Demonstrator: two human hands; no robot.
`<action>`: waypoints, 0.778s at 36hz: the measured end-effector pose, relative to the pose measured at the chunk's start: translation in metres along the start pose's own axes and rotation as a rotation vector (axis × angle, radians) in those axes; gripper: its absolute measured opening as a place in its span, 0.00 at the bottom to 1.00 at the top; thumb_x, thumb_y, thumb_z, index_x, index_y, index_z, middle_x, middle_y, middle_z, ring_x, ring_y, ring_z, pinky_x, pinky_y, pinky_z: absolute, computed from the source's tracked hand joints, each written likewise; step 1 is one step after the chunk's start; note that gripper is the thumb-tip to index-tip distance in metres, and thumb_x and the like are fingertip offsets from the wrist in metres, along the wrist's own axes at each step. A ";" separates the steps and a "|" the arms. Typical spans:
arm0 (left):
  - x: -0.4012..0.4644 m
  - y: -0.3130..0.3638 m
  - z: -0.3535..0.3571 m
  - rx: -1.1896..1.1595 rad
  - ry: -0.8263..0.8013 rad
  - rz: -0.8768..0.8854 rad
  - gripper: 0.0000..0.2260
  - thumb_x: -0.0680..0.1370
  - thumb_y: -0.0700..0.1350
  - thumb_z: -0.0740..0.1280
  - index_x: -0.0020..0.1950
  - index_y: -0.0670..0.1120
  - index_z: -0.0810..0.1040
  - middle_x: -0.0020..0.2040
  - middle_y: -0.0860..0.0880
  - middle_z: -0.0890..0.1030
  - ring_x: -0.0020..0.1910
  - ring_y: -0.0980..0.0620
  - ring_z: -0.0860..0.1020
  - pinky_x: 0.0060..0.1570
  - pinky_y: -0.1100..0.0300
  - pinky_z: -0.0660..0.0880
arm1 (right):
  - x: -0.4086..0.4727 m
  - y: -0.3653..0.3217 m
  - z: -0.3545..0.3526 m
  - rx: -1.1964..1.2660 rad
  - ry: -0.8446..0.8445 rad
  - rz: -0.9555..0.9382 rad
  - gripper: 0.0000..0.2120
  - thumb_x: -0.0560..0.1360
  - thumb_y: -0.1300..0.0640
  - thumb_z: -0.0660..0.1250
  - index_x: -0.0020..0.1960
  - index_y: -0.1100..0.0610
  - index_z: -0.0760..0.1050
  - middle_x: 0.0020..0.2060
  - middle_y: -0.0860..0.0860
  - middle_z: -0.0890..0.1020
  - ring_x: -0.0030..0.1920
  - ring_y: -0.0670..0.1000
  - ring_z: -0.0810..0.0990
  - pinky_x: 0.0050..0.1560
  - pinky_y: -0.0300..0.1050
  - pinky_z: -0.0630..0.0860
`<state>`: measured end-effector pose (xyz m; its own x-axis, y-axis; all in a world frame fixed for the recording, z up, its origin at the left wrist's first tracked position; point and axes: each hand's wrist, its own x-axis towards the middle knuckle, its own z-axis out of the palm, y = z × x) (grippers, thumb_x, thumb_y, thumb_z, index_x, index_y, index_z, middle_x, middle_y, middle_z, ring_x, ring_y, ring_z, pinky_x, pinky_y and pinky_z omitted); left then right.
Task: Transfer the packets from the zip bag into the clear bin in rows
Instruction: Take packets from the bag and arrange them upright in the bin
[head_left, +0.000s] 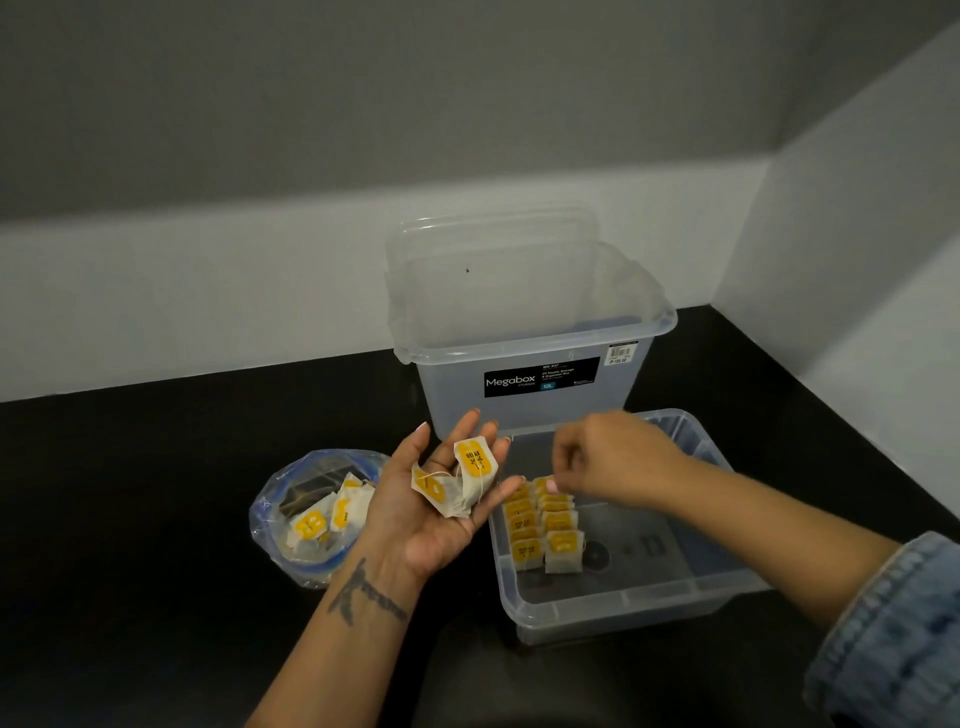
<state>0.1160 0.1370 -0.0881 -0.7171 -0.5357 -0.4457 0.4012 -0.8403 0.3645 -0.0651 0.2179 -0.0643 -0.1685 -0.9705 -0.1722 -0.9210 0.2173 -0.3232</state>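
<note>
Clear bin (618, 608) noted nearest, at right; two rows of packets (543, 525) stood along its left inside wall, long axis running front to back. Left hand (441, 499) held palm-up just left of bin, fingers spread, loose packets in palm (457, 480) carried, not pinched. Right hand (597, 457) reached over far end of rows, fingers curled; pinch uncertain, blurred. Zip bag (317, 514) left of left hand, packets remaining inside. Next packet judged due at rows' far end, right hand nearer. Tall storage box (530, 332) behind.

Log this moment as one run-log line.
left hand: palm up, carrying packets | right hand: over rows in clear bin | zip bag: packets remain
</note>
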 end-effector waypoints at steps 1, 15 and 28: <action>0.001 -0.001 0.002 0.005 -0.005 -0.004 0.20 0.79 0.54 0.58 0.51 0.42 0.83 0.52 0.42 0.83 0.42 0.44 0.84 0.40 0.42 0.79 | 0.000 -0.003 -0.009 0.059 0.061 -0.021 0.06 0.73 0.48 0.69 0.41 0.47 0.74 0.36 0.42 0.77 0.42 0.44 0.78 0.46 0.42 0.76; 0.005 -0.019 0.024 0.045 -0.074 -0.100 0.20 0.78 0.54 0.59 0.57 0.41 0.80 0.53 0.41 0.83 0.42 0.41 0.84 0.37 0.42 0.80 | -0.007 -0.033 -0.052 0.085 0.025 -0.253 0.04 0.72 0.49 0.71 0.46 0.45 0.77 0.49 0.45 0.73 0.51 0.45 0.73 0.52 0.41 0.73; 0.008 -0.030 0.029 0.073 -0.107 -0.137 0.20 0.72 0.51 0.63 0.53 0.38 0.81 0.55 0.38 0.82 0.47 0.39 0.83 0.42 0.39 0.78 | -0.007 -0.005 -0.056 0.340 0.207 -0.107 0.04 0.73 0.56 0.71 0.44 0.49 0.77 0.37 0.44 0.80 0.38 0.42 0.79 0.40 0.33 0.74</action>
<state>0.0815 0.1603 -0.0789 -0.8205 -0.4017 -0.4067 0.2562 -0.8944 0.3665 -0.0792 0.2174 -0.0094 -0.1772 -0.9824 0.0591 -0.7745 0.1021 -0.6243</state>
